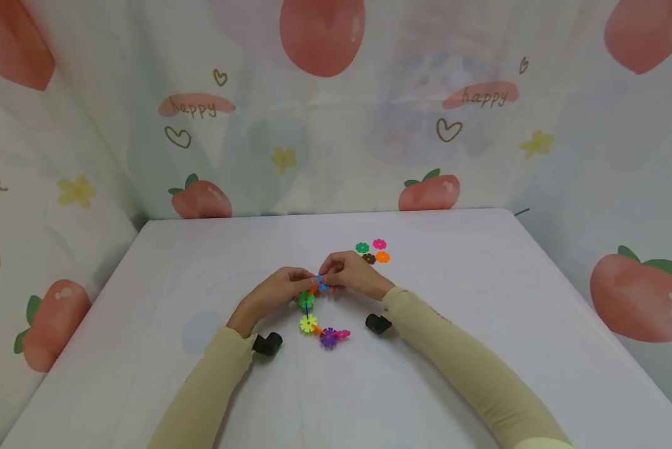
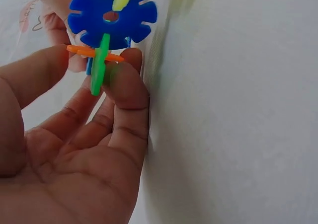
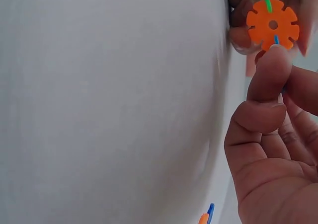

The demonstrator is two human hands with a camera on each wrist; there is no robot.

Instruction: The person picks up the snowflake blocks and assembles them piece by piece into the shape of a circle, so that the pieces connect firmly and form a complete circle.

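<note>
1. chain of slotted discs (image 1: pixel 306 301): far end between both hands' fingertips; long axis running back toward the body, then bending right at the near end
2. light blue disc (image 1: pixel 322 284): at the chain's far end, edge set at a slot of the upper orange disc (image 3: pixel 273 11), roughly crosswise to it; how deep, cannot tell
3. left hand (image 1: pixel 275 288): thumb and finger closed in a pinch on the upper orange disc
4. right hand (image 1: pixel 354 274): thumb and finger closed in a pinch on the light blue disc
5. chain count, visible: eight; besides those two, one each of green disc (image 2: pixel 99 72), dark blue disc (image 2: pixel 87 16), yellow disc (image 1: pixel 308 323), lower orange disc (image 1: pixel 316 328), purple disc (image 1: pixel 329 337), pink disc (image 1: pixel 343 334)
6. loose count: four, just beyond the right hand, the nearer one; loose green disc (image 1: pixel 362 247), loose pink disc (image 1: pixel 379 244), loose brown disc (image 1: pixel 369 259), loose orange disc (image 1: pixel 382 257)
</note>
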